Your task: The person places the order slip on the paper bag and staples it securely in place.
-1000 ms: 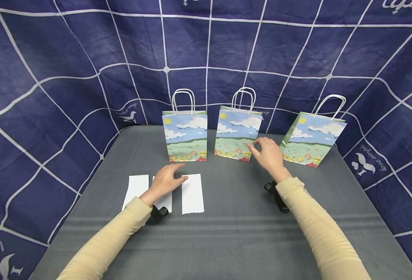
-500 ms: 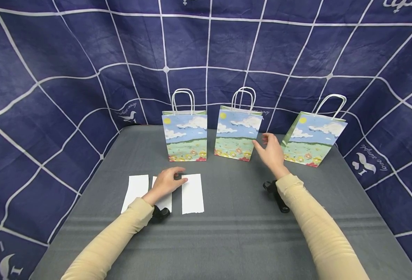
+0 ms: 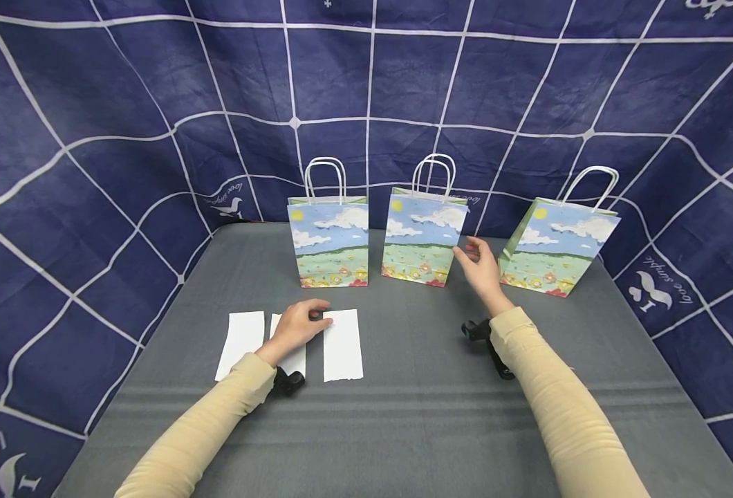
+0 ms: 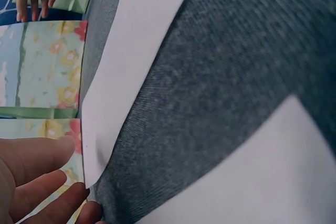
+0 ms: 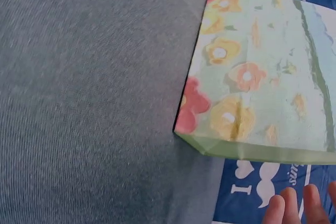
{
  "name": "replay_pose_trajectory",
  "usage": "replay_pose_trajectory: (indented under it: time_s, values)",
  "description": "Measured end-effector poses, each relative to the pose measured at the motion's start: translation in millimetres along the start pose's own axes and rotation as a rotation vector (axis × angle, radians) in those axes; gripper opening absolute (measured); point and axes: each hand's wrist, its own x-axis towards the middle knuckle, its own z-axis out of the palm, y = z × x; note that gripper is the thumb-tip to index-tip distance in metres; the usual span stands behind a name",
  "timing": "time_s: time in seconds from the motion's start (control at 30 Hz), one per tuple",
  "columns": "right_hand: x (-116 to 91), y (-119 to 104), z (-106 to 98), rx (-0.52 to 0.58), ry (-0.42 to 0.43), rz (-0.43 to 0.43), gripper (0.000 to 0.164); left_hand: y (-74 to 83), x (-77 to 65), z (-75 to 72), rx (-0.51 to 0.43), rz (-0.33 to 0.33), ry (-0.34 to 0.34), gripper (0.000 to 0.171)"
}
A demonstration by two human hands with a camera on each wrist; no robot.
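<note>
Three paper gift bags with white handles stand in a row at the back: left bag [image 3: 330, 242], middle bag [image 3: 425, 235] and right bag [image 3: 559, 245]. Beside the middle bag's right edge is my right hand [image 3: 482, 268], holding nothing; its fingertips [image 5: 312, 200] show at the lower right of the right wrist view. Three white paper strips lie in front of the left bag. My left hand [image 3: 297, 326] hovers over the middle strip [image 3: 293, 360], fingers near the top corner of the right strip [image 3: 344, 346]. Whether they touch it, I cannot tell. Its thumb [image 4: 50, 150] stands apart from the fingers.
The left strip [image 3: 242, 342] lies flat near the left forearm. A grey cloth [image 3: 404, 415] covers the table. Blue curtain fabric [image 3: 404, 83] with white lines hangs behind and at both sides. Black wrist devices [image 3: 288, 380] sit under both wrists.
My right hand has shifted slightly right, off the front of the middle bag to beside its edge. My left hand has lowered its fingers a little near the right strip. Bags and strips stay put.
</note>
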Motion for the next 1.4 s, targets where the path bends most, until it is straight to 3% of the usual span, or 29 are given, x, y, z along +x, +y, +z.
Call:
replay_pose_trajectory:
  time_s: [0.17,0.53,0.93,1.2,1.4]
  values:
    - [3,1,3,0.019,-0.002,0.001,0.056,-1.6,0.1,2.9,-0.016,-0.017,0.010,0.037]
    - [4,-3,8,0.051,0.052,0.013,0.044,-11.1,1.4,10.3,0.006,0.046,0.079,0.035]
    - [6,-5,13,0.062,0.085,0.048,0.037,-10.9,3.7,10.9,-0.051,0.018,0.091,0.035]
    - [8,-6,14,0.051,0.096,0.039,0.031,-11.1,2.2,8.3,-0.071,0.025,0.094,0.012]
    - [6,-6,15,0.059,0.113,0.031,0.028,-3.6,1.9,0.3,-0.089,0.043,0.094,0.011]
